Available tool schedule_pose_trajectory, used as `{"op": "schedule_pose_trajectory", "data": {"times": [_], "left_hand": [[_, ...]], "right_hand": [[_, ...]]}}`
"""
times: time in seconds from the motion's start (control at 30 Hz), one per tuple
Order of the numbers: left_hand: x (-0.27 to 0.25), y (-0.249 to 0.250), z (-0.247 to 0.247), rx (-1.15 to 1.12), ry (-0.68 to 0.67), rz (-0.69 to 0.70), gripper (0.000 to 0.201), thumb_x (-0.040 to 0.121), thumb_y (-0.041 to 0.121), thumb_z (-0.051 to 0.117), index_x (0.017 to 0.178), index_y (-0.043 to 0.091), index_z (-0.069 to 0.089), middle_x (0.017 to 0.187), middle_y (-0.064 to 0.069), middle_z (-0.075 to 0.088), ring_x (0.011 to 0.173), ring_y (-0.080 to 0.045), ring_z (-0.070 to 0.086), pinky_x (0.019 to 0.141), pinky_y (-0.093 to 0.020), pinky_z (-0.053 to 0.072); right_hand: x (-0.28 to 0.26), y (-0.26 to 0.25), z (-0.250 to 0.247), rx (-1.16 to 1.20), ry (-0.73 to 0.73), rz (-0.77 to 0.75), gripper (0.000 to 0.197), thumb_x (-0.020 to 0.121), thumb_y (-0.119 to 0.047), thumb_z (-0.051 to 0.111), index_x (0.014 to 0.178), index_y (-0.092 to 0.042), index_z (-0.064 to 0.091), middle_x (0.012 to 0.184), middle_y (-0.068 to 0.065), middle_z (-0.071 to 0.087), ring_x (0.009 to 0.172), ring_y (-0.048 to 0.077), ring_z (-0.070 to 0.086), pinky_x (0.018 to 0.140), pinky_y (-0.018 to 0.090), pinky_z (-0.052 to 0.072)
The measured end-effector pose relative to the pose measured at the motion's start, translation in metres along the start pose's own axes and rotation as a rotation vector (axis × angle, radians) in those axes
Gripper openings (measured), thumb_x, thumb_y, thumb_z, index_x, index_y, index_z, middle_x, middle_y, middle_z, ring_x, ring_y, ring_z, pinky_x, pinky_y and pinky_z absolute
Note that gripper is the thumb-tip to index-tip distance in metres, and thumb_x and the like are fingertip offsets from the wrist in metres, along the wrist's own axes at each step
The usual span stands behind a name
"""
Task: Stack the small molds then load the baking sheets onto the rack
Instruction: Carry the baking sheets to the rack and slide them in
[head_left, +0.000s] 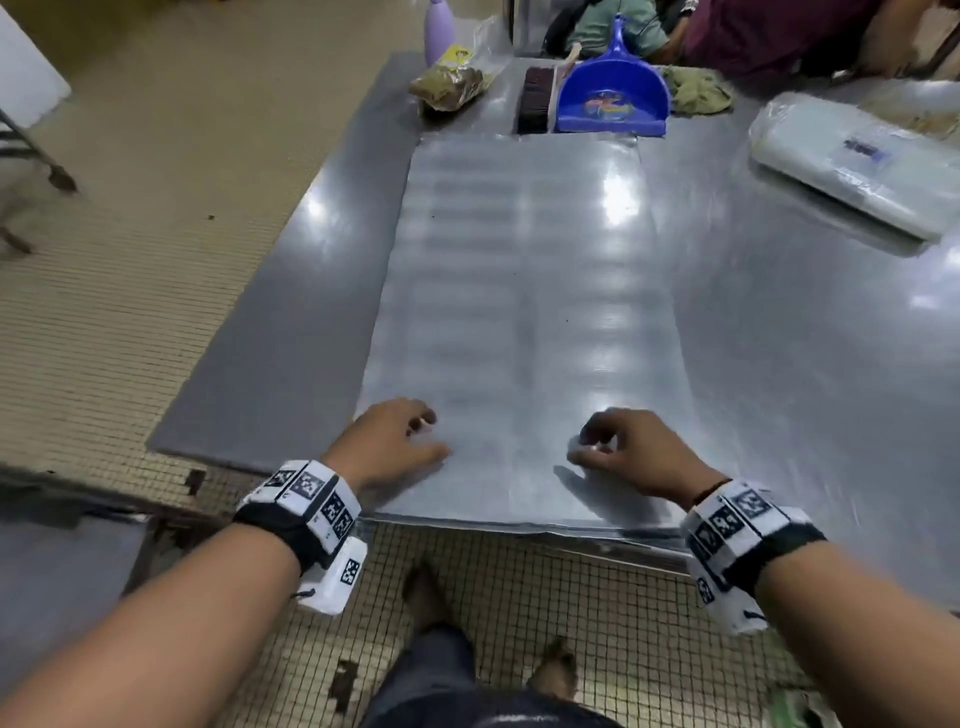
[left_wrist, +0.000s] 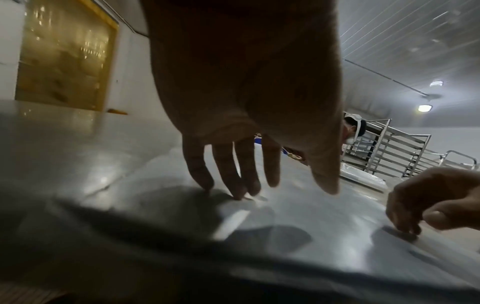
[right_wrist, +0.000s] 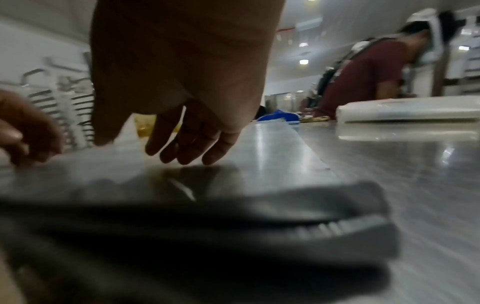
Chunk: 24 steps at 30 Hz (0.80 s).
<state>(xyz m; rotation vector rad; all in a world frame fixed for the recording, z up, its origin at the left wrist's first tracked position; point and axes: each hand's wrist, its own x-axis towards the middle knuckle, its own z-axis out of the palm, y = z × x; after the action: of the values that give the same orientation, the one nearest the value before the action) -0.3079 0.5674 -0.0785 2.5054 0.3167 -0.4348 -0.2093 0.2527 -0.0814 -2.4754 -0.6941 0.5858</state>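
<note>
A stack of flat metal baking sheets (head_left: 519, 312) lies lengthwise on the steel table (head_left: 805, 338), its near edge (head_left: 519, 525) overhanging the table front. My left hand (head_left: 410, 441) is over the near left part of the top sheet, and its straight fingertips (left_wrist: 233, 191) touch the metal. My right hand (head_left: 608, 447) is over the near right part, with loosely bent fingers (right_wrist: 187, 144) touching or just above the sheet. Neither hand holds anything. A tall steel tray rack (left_wrist: 394, 152) stands beyond the table. No small molds are in view.
At the table's far end are a blue dustpan (head_left: 613, 88), a dark brush (head_left: 535, 98), a bag of brown stuff (head_left: 449, 85), a purple bottle (head_left: 439, 31) and a green cloth (head_left: 696, 88). A plastic-wrapped pack (head_left: 857, 156) lies far right. Other people (head_left: 779, 36) work behind it.
</note>
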Motion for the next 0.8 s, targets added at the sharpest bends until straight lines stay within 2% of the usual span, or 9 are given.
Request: {"op": "schedule_pose_trajectory", "data": {"times": [0.13,0.27,0.33,0.4,0.5,0.57,0.7,0.77,0.8], "left_hand": [[-0.042,0.02,0.035,-0.01,-0.157,0.032,0.045,0.071,0.061,0.083,0.102,0.031,0.069,0.096,0.016,0.064,0.09,-0.004,0.061,0.084,-0.025,0.053],[-0.061,0.018,0.063,0.066,-0.05,0.118,0.032,0.075,0.052,0.082,0.098,0.033,0.071,0.095,0.017,0.059,0.092,-0.005,0.054,0.086,-0.029,0.049],[-0.066,0.014,0.071,0.024,0.048,0.108,0.021,0.082,0.044,0.08,0.097,0.031,0.073,0.094,0.017,0.059,0.094,-0.008,0.054,0.089,-0.033,0.05],[-0.068,0.014,0.076,-0.013,0.101,0.095,0.017,0.084,0.04,0.079,0.095,0.028,0.075,0.093,0.016,0.061,0.094,-0.009,0.056,0.088,-0.034,0.05],[-0.07,0.017,0.08,-0.012,0.112,0.112,0.014,0.084,0.038,0.079,0.091,0.026,0.076,0.091,0.015,0.063,0.092,-0.008,0.058,0.087,-0.036,0.052],[-0.072,0.017,0.08,-0.012,0.091,0.118,0.014,0.084,0.037,0.079,0.091,0.024,0.077,0.092,0.013,0.065,0.09,-0.008,0.06,0.086,-0.037,0.053],[-0.075,0.014,0.078,-0.057,0.073,0.102,0.027,0.081,0.044,0.081,0.097,0.024,0.077,0.095,0.013,0.067,0.088,-0.005,0.063,0.086,-0.035,0.056],[-0.074,0.006,0.07,-0.139,0.125,0.054,0.042,0.081,0.046,0.08,0.115,0.023,0.072,0.108,0.011,0.066,0.095,-0.001,0.062,0.09,-0.026,0.054],[-0.073,0.0,0.065,-0.145,0.185,0.017,0.05,0.083,0.046,0.078,0.126,0.022,0.067,0.119,0.007,0.063,0.105,-0.004,0.06,0.095,-0.025,0.051]], "right_hand": [[-0.031,0.009,0.025,-0.089,-0.122,-0.154,0.056,0.063,-0.079,0.071,0.094,-0.032,0.071,0.089,-0.017,0.06,0.084,0.001,0.055,0.073,0.021,0.048],[-0.049,0.019,0.04,-0.096,-0.081,-0.199,0.078,0.056,-0.098,0.041,0.092,-0.034,0.07,0.085,-0.02,0.055,0.083,-0.001,0.048,0.072,0.022,0.04],[-0.056,0.017,0.045,-0.053,-0.024,-0.179,0.071,0.059,-0.092,0.047,0.084,-0.031,0.07,0.077,-0.02,0.056,0.079,0.0,0.048,0.069,0.022,0.04],[-0.061,0.015,0.05,-0.018,0.026,-0.146,0.044,0.066,-0.073,0.063,0.075,-0.03,0.068,0.072,-0.019,0.057,0.076,0.0,0.051,0.067,0.024,0.04],[-0.066,0.014,0.054,-0.02,0.025,-0.112,0.027,0.074,-0.053,0.076,0.066,-0.031,0.063,0.07,-0.018,0.056,0.074,0.002,0.052,0.067,0.026,0.039],[-0.069,0.015,0.056,-0.017,0.006,-0.087,0.03,0.073,-0.055,0.078,0.065,-0.03,0.062,0.07,-0.017,0.056,0.073,0.003,0.053,0.066,0.026,0.039],[-0.076,0.02,0.057,0.002,0.03,-0.088,0.057,0.065,-0.089,0.052,0.067,-0.034,0.064,0.07,-0.018,0.059,0.072,0.002,0.055,0.065,0.027,0.046],[-0.077,0.026,0.052,-0.028,0.177,-0.041,0.049,0.076,-0.078,0.058,0.082,-0.032,0.071,0.084,-0.018,0.064,0.084,0.005,0.057,0.076,0.033,0.05],[-0.076,0.032,0.047,-0.039,0.299,0.029,0.044,0.081,-0.068,0.064,0.095,-0.028,0.073,0.096,-0.012,0.066,0.094,0.011,0.058,0.084,0.037,0.049]]}}
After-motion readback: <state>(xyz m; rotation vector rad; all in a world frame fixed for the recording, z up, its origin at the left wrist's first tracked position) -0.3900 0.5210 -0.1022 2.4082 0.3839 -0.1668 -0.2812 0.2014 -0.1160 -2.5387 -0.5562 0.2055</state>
